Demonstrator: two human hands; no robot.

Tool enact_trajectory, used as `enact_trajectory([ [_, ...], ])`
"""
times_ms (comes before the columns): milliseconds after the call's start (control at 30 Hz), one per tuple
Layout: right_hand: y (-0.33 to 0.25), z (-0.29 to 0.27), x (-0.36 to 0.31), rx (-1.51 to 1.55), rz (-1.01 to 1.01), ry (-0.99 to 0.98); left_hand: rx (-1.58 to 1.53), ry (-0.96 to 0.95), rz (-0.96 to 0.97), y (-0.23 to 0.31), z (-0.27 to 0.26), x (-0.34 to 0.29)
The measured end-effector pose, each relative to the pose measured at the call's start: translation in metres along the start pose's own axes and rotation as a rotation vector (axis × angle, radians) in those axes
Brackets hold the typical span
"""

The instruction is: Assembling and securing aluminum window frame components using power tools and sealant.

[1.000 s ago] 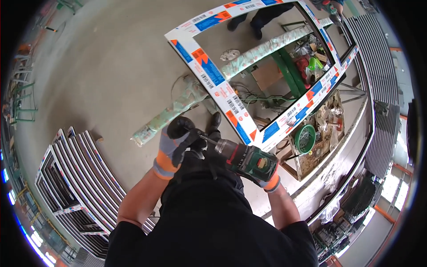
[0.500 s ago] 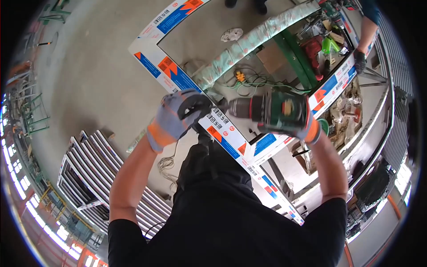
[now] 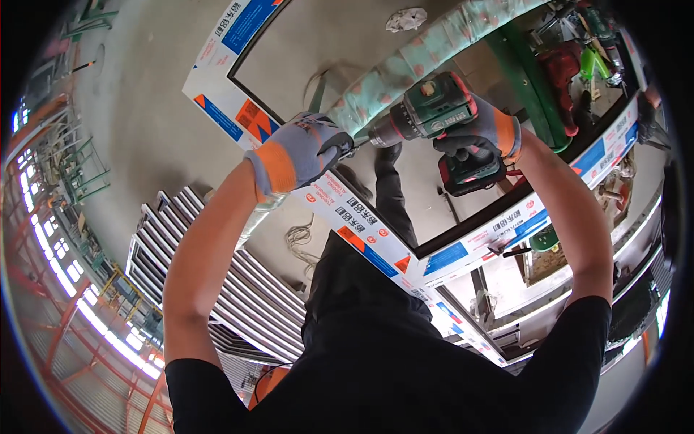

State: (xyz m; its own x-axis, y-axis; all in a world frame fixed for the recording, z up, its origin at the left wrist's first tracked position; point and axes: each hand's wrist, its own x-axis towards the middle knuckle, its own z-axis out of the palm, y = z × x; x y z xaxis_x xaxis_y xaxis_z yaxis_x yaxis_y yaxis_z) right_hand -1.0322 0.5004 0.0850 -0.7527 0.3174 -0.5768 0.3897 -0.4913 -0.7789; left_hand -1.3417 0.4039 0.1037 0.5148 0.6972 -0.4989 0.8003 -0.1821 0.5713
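Observation:
My right hand, in a grey glove with an orange cuff, is wrapped around the handle of a dark green cordless drill. The drill's bit points left, over the inner edge of a metal frame covered in white, blue and orange film. My left hand, gloved alike, rests at the frame's left bar with its fingers closed right by the bit's tip. Whatever those fingers pinch is hidden. The drill's battery hangs below the right hand, inside the frame opening.
A long bundle in pale green wrap slants across beyond the frame. Hand tools, including a red power tool, lie on a green beam at the right. Several stacked metal profiles lie at lower left, near a coiled cord.
The drill has tilted and moved upward in view, showing its battery. My left fingers, earlier curled apart, have closed near the bit. The head view has shifted, and the co-worker's arm is mostly gone.

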Motion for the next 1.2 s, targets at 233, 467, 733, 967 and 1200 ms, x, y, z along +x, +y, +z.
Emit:
enact_trajectory([
  [233, 0.007, -0.019, 0.039, -0.104, 0.000, -0.109, 0.185, -0.028, 0.070, -0.015, -0.003, 0.009],
  [467, 0.023, -0.014, 0.053, 0.035, -0.101, -0.074, 0.263, -0.123, 0.071, -0.025, -0.003, 0.008],
  [733, 0.008, -0.023, 0.059, -0.172, 0.037, -0.200, 0.507, 0.493, 0.247, -0.064, -0.029, -0.018],
  [967, 0.008, -0.014, 0.084, 0.026, 0.114, -0.175, 0.455, 0.528, 0.309, -0.120, -0.007, -0.023],
  [1200, 0.033, -0.021, 0.106, -0.210, -0.152, -0.174, 0.411, 0.576, 0.325, -0.143, -0.001, -0.025],
])
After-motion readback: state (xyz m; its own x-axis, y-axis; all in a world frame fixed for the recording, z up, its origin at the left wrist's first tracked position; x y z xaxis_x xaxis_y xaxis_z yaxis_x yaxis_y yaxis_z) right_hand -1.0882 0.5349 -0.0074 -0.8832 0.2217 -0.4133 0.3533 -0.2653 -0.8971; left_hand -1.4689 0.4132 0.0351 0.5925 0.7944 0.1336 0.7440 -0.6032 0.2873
